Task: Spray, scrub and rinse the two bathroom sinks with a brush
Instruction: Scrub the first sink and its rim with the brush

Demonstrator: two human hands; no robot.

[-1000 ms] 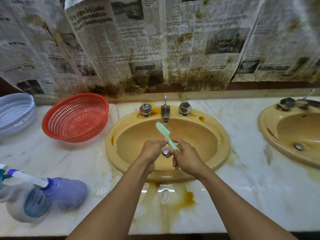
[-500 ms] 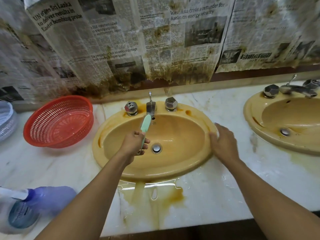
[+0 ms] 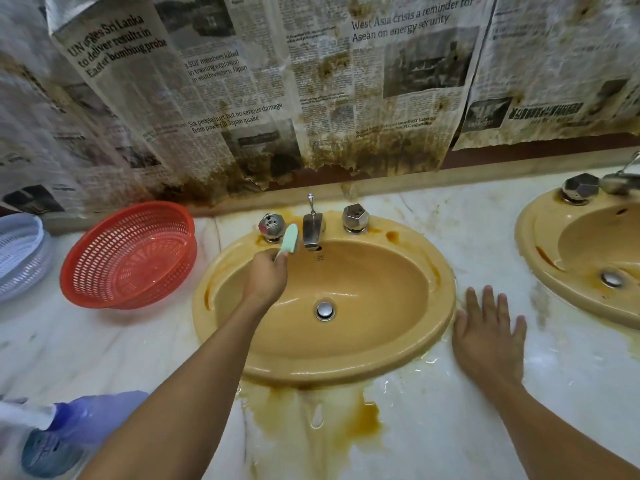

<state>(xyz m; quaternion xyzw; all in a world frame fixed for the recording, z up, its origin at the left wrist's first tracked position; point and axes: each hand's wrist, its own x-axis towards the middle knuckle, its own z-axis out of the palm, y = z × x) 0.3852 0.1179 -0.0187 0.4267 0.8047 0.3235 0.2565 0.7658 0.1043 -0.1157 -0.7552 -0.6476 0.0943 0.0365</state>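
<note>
A yellow oval sink sits in the wet marble counter, its metal tap and two knobs at the back. My left hand grips a pale green brush whose head points up, just left of the spout, over the basin's back left. Flat on the counter beside the sink's right rim rests my right hand, fingers spread. A second yellow sink shows at the right edge. A blue spray bottle lies blurred at the bottom left.
A red plastic basket stands left of the sink, a white basket beyond it at the frame edge. Stained newspaper covers the wall behind. Brown water pools on the counter in front of the sink.
The brush passed from both hands to my left hand alone, which moved up toward the tap. My right hand left the sink's rim and now lies flat on the counter.
</note>
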